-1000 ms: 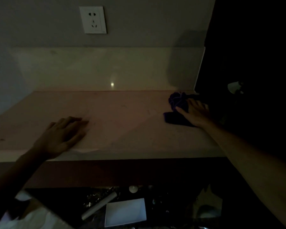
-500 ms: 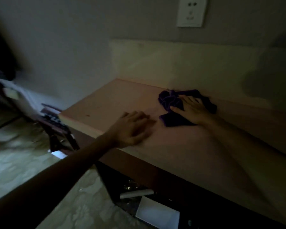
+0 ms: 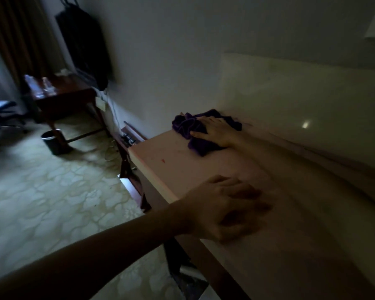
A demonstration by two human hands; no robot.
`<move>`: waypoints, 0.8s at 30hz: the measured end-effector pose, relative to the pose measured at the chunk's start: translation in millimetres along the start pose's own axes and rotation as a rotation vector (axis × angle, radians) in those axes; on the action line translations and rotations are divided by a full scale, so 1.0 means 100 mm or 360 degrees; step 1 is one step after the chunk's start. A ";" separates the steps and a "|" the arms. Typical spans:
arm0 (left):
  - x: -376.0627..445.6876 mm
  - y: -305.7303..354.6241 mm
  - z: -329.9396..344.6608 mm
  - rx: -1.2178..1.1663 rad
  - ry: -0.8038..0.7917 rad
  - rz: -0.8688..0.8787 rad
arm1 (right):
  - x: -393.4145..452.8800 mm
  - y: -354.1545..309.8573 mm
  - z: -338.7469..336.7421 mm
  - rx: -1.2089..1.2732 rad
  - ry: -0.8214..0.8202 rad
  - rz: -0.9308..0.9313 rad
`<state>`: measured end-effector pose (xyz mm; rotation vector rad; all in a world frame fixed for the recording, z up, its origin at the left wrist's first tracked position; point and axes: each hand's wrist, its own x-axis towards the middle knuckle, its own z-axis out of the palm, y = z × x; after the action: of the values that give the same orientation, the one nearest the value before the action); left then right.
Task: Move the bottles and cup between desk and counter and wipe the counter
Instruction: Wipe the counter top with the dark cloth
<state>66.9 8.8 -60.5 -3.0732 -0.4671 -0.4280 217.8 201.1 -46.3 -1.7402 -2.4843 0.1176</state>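
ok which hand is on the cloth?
The right hand, far along the counter near the wall. It presses flat on the purple cloth. The left hand rests on bare counter near the front edge, touching no cloth.

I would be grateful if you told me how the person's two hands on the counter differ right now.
The right hand presses flat on the purple cloth, while the left hand rests bare on the counter and touches no cloth. The right hand lies far back beside the wall panel; the left hand sits near the front edge, closer to the camera. Both lie palm down with fingers fairly straight.
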 end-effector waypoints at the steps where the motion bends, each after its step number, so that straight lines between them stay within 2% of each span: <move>1: 0.00 -0.01 0.00 -0.0012 0.0016 -0.0004 | 0.13 -0.04 0.00 0.0012 0.0000 -0.0025; 6: -0.07 -0.17 -0.01 -0.0053 0.0042 -0.0007 | 0.46 -0.19 0.01 0.0032 0.0038 -0.0089; 10: -0.13 -0.21 0.01 -0.0039 0.0050 -0.0017 | 0.13 -0.10 0.08 0.0010 0.0019 0.0001; 14: -0.24 -0.20 -0.01 -0.0022 0.0205 0.0116 | -0.70 0.12 0.03 0.0003 0.0073 0.0170; 20: -0.18 -0.11 -0.03 0.0081 0.0126 0.0061 | -2.40 0.39 -0.04 -0.0011 0.0150 0.0606; 24: -0.26 -0.09 -0.06 0.0054 0.0158 -0.0006 | -3.36 0.21 -0.09 -0.0011 0.0147 0.0866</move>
<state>38.4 9.9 -61.6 -3.0018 -0.4719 -0.5637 352.7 -107.2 -54.7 -2.3153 -1.8895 0.0680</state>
